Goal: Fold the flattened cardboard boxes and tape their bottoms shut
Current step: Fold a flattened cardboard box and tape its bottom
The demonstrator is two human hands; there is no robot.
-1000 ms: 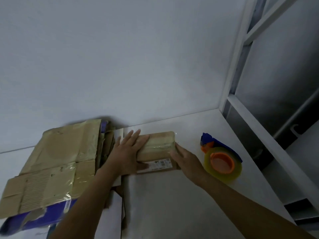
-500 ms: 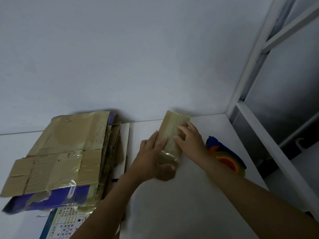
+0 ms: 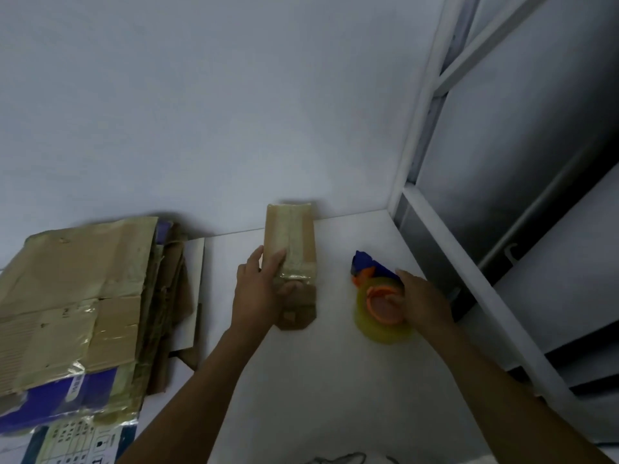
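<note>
A small brown cardboard box (image 3: 294, 239), taped along its top, stands lengthwise on the white table (image 3: 318, 380) with its far end against the wall. My left hand (image 3: 258, 293) grips its near left side, fingers on top and thumb curled at the near end. To the right lies a tape dispenser (image 3: 378, 299) with a blue handle, an orange core and a yellowish roll. My right hand (image 3: 422, 303) rests on the dispenser's right side, fingers wrapping around the roll.
A stack of flattened cardboard boxes (image 3: 77, 306) lies at the left, with a purple printed one underneath. A white wall (image 3: 234, 112) rises behind the table. A white shelf frame (image 3: 469, 269) borders the table on the right.
The box was turned from crosswise to lengthwise and pushed toward the wall. My right hand left the box and moved right onto the tape dispenser.
</note>
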